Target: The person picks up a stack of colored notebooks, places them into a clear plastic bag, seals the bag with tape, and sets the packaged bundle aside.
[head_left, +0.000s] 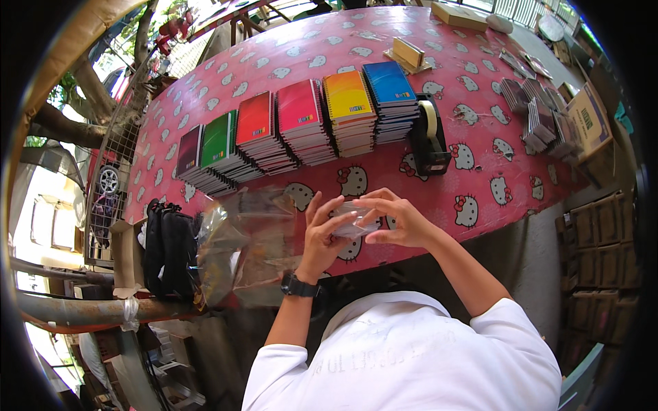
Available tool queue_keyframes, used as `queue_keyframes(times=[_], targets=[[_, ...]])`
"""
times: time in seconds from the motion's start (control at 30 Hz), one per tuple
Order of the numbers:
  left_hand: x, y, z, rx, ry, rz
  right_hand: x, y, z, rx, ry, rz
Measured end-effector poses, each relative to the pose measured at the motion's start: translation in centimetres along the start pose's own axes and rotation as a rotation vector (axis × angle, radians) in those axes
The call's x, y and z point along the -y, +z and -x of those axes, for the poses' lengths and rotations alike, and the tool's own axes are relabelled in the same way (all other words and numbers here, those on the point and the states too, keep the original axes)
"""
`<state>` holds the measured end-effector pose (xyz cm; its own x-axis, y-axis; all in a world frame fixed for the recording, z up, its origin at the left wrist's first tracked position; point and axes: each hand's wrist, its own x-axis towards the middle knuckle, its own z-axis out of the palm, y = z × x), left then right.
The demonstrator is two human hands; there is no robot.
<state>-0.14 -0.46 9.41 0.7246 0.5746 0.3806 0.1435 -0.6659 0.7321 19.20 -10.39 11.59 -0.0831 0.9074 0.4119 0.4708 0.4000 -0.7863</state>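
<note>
Between my two hands, over the near edge of the table, is a crumpled piece of clear plastic (348,218). The fingers of my left hand (321,231) close on its left side, and my right hand (401,220) pinches its right side. Whether anything lies inside the plastic, I cannot make out. Left of my left hand, clear plastic bags (257,236) lie spread over the table's edge. Beyond my hands stand stacks of spiral notebooks in a slanted row: dark purple (190,152), green (219,140), red (256,118), pink (299,104), yellow (348,96) and blue (388,83).
A black tape dispenser (431,147) stands right of the blue stack. The table has a pink patterned cover (473,171). Wrapped dark packs (538,123) and a cardboard box (589,122) are at the right. A black bag (169,240) hangs at the left edge.
</note>
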Motion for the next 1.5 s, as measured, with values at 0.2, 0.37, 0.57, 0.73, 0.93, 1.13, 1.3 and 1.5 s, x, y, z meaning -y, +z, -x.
queue_keyframes(times=[0.2,0.37,0.57,0.73,0.93,1.13,1.3,1.5], targets=[[0.8,1.1,1.0,-0.090,0.014,0.137,1.6,1.7,-0.1,-0.183,0.045,0.256],[1.4,1.6,0.4,-0.161,-0.057,0.263,1.4,3.6,-0.4,-0.278,0.203,0.390],[0.1,1.2,-1.6,-0.195,-0.129,0.184,0.4,2.9,-2.5,-0.273,0.670,-0.113],[-1.0,0.8,2.2,-0.156,0.225,-0.261,-1.5,2.7,-2.2,-0.282,0.698,-0.339],[-0.9,0.8,3.4,0.101,0.113,-0.426,-4.4,-2.9,-1.3,-0.551,0.587,0.094],[-1.5,1.5,2.5,0.104,0.133,-0.357,-11.7,-11.5,2.4,-0.690,0.968,0.611],[-0.8,1.2,2.9,0.074,0.140,-0.393,-9.4,-9.0,2.9,-0.816,0.641,0.416],[-1.1,1.8,2.8,0.087,0.151,-0.325,-10.7,-6.0,6.8,-0.727,0.966,-0.678]])
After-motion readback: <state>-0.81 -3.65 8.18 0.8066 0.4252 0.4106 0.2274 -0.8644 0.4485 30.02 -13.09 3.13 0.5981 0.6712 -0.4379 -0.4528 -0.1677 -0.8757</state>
